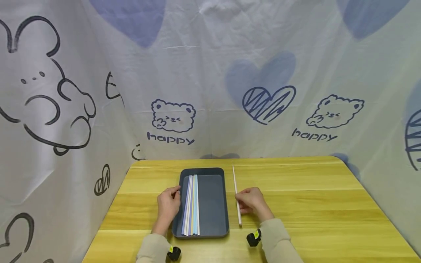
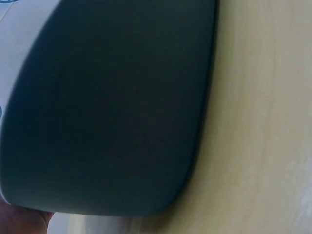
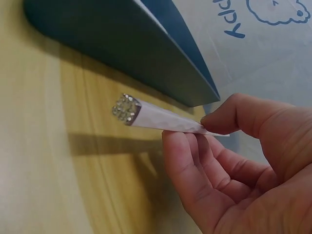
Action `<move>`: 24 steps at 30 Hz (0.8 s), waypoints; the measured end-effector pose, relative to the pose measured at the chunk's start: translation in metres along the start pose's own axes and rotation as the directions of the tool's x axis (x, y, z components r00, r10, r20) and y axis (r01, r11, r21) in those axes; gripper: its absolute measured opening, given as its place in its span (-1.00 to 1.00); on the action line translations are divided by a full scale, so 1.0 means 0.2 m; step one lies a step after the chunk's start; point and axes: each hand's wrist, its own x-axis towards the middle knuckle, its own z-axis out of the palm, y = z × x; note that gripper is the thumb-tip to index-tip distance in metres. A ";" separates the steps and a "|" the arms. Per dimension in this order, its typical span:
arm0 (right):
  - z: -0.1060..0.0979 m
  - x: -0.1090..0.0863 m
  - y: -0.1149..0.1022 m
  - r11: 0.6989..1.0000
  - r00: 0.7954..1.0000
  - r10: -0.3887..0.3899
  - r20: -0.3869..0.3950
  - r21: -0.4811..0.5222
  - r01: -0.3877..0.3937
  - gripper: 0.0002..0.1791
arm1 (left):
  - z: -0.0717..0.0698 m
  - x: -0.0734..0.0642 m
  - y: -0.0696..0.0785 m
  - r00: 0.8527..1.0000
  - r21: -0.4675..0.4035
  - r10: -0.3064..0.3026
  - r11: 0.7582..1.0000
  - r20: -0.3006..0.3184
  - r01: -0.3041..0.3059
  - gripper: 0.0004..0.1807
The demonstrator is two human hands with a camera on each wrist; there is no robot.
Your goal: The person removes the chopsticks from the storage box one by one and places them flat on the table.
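A dark grey rectangular tray (image 1: 212,204) lies on the table, several slim sticks (image 1: 190,204) in white, purple, yellow and light blue lined up along its left half. At the tray's left rim my left hand (image 1: 169,205) holds on with bent fingers. In the left wrist view the tray's outer wall (image 2: 112,107) hides most of that hand. To the right of the tray, my right hand (image 1: 252,201) pinches a slim white stick (image 1: 235,182) between thumb and fingers. Seen from the right wrist, the near end of this stick (image 3: 165,117) has a glittering, beaded-looking face.
Beneath everything is a wood-grain table (image 1: 312,204). Printed cloth (image 1: 210,80) with hearts and bears hangs behind it and at the sides. A small black camera (image 1: 254,238) sits by the right wrist, another black camera (image 1: 174,253) by the left.
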 end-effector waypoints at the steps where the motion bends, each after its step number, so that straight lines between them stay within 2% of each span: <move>1: 0.00 0.00 0.01 1.000 1.000 0.001 0.000 -0.001 -0.001 -0.74 | 0.00 0.00 0.00 1.000 0.001 0.005 1.000 -0.008 -0.005 -0.77; 6: -0.01 0.00 0.04 1.000 1.000 0.011 -0.002 -0.015 -0.011 -0.73 | 0.01 -0.01 0.01 1.000 -0.003 0.004 1.000 -0.022 -0.004 -0.77; 13: -0.02 0.01 0.07 1.000 1.000 0.008 -0.017 -0.022 -0.008 -0.73 | 0.00 -0.03 0.02 0.998 -0.013 -0.058 0.998 0.029 0.058 -0.74; 24: 0.00 0.00 0.08 0.999 0.999 -0.010 -0.040 -0.050 0.008 -0.71 | 0.01 -0.03 0.01 1.000 -0.004 -0.019 1.000 -0.001 0.019 -0.76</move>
